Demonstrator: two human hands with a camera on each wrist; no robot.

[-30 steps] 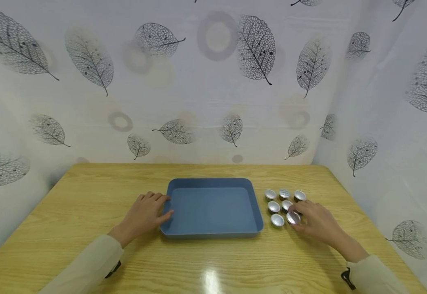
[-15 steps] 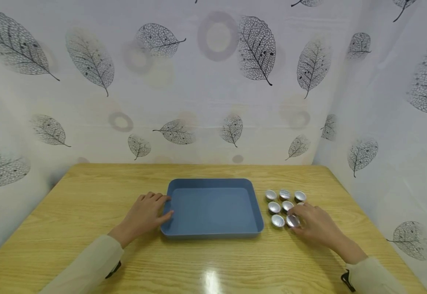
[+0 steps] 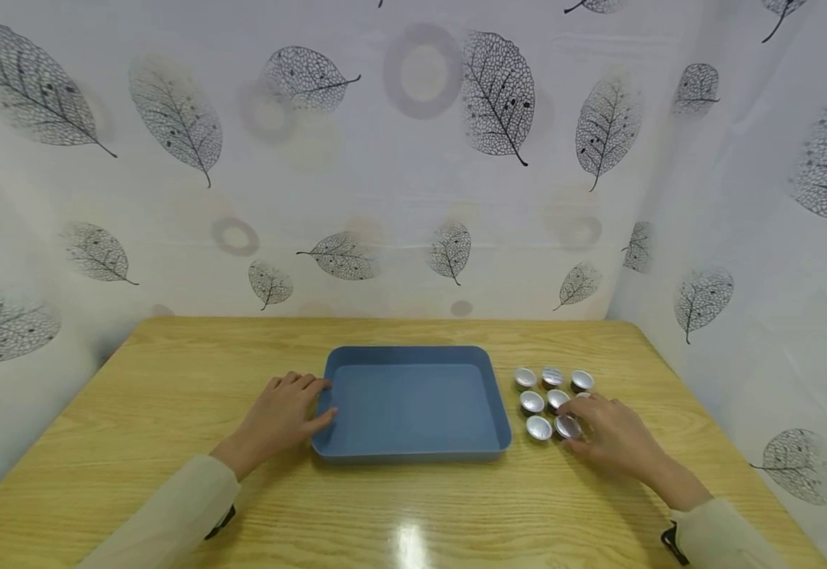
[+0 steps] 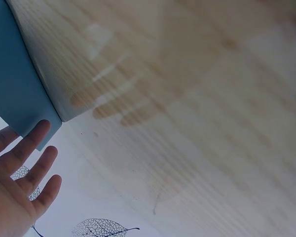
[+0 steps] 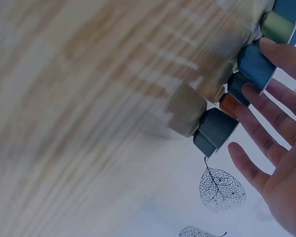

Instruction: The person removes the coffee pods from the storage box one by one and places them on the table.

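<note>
A blue-grey rectangular tray (image 3: pixel 413 407) lies mid-table. My left hand (image 3: pixel 278 419) rests at its left rim, thumb and forefinger reaching over the edge; in the left wrist view the fingers (image 4: pixel 42 170) are spread and fairly straight against the wall. To the right of the tray, my right hand (image 3: pixel 616 442) pinches a blue coffee capsule (image 5: pixel 256 66) by its sides, foil lid (image 3: pixel 567 427) up. This capsule stands in the front row of a tight group. Its neighbours include a green capsule (image 5: pixel 277 27), an orange one (image 5: pixel 228 104) and a dark one (image 5: pixel 217 123). The right fingers partly hide one capsule.
More foil-topped capsules stand in rows, such as the back-left capsule (image 3: pixel 525 378) and the front-left capsule (image 3: pixel 538 428), close to the tray's right wall. The glossy wooden table (image 3: pixel 385 506) meets a leaf-patterned curtain (image 3: pixel 385 174) at the back and right side.
The pinched capsule has shifted slightly toward the near table edge since a second ago, the right hand moving with it. During the last half second both hands stay nearly still. The tray has not moved.
</note>
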